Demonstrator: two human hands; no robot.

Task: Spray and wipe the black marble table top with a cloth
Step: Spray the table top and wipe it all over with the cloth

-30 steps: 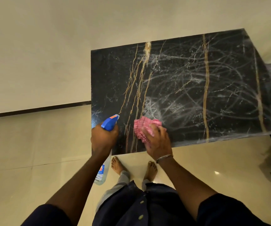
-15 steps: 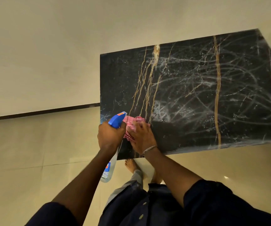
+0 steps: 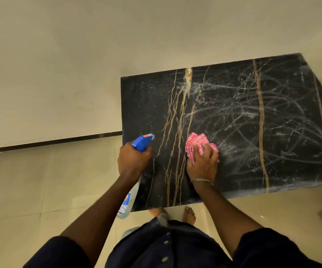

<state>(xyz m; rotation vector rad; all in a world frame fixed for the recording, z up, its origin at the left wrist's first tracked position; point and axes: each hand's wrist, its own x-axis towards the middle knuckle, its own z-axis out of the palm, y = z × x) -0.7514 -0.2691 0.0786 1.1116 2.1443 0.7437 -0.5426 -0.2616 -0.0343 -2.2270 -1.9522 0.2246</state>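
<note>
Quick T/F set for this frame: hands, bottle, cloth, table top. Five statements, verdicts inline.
1. The left hand grips the spray bottle. True.
2. The right hand holds the cloth against the table top. True.
3. The cloth is blue. False: it is pink; the bottle's spray head is blue.
4. The spray bottle stands on the table top. False: it is held in the air at the table's left edge.
5. A thin bangle sits on the right wrist. True.
</note>
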